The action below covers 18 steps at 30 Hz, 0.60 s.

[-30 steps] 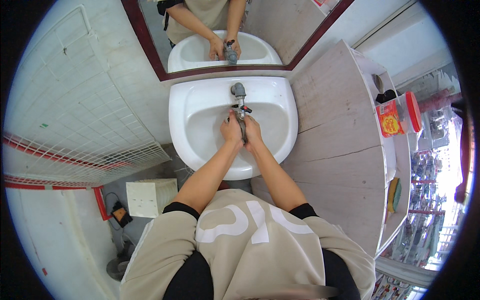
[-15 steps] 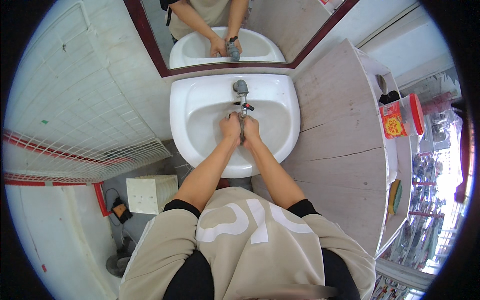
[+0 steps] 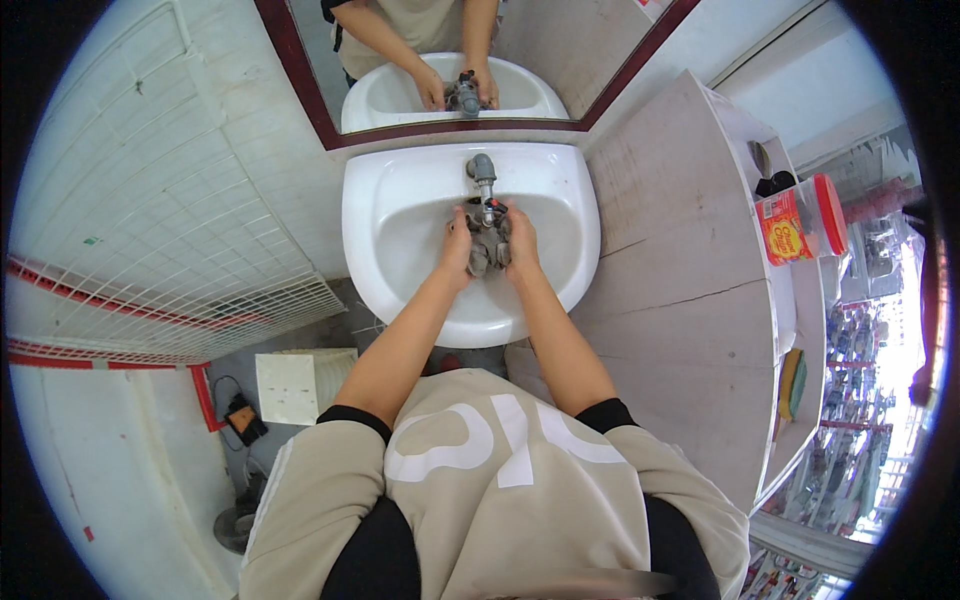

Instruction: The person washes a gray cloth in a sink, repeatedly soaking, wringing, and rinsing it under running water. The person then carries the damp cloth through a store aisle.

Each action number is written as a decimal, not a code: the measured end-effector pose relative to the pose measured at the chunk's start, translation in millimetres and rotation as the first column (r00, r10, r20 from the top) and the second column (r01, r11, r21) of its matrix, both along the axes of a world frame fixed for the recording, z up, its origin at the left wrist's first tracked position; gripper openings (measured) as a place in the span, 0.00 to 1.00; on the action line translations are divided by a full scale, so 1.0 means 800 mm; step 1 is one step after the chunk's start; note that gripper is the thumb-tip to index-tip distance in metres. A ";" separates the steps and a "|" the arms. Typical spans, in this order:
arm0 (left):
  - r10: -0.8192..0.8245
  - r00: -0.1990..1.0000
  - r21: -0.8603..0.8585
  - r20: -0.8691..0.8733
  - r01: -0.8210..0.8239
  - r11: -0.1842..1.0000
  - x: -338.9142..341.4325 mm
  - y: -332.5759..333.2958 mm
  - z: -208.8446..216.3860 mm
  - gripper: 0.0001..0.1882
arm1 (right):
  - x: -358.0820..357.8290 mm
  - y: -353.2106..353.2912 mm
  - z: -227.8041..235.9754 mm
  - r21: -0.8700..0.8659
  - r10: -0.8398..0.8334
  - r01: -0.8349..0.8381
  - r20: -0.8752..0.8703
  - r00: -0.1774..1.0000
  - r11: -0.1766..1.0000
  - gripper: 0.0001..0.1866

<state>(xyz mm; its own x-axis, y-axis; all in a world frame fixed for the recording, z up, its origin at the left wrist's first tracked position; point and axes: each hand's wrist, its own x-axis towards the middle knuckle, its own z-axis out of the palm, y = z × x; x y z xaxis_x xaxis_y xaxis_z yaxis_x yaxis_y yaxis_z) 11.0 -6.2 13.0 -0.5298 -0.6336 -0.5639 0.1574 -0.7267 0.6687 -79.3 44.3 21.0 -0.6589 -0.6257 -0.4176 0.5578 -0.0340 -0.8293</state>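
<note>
A crumpled grey cloth [image 3: 488, 254] is spread between my two hands, inside the white sink [image 3: 361, 240]. My left hand [image 3: 457, 247] grips its left side and my right hand [image 3: 521, 243] its right side, thumbs toward the top. Right above the cloth is the tap [image 3: 482, 172], a grey pipe elbow with a metal spout and a red-and-black handle. The spout's end partly covers the cloth, and I cannot make out whether water runs. Most of the fingertips are hidden by the cloth and the palms.
A dark-red framed mirror [image 3: 520, 40] hangs behind the sink. On the right stands a wooden shelf unit [image 3: 680, 300] with a red-lidded plastic jar [image 3: 800, 222] and a sponge [image 3: 792, 384]. To the left are a white wire grid [image 3: 200, 220] and a cream-coloured box [image 3: 288, 388].
My hands have moved apart from being pressed together. The cloth, bunched and mostly hidden before, is now opened out between them beneath the tap.
</note>
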 end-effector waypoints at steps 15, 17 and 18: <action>-0.077 0.995 0.182 -0.062 0.088 0.979 -0.003 -0.013 -0.036 0.32 | 0.031 0.021 0.004 -0.057 0.231 -0.227 0.088 0.969 0.972 0.10; -0.163 0.986 0.206 0.040 0.151 0.967 0.001 -0.019 -0.033 0.28 | 0.029 0.022 0.004 -0.009 0.251 -0.251 0.061 0.966 0.968 0.09; -0.178 0.984 0.217 0.007 0.172 0.961 0.003 -0.017 -0.032 0.28 | 0.026 0.023 0.003 0.028 0.255 -0.256 0.037 0.966 0.966 0.08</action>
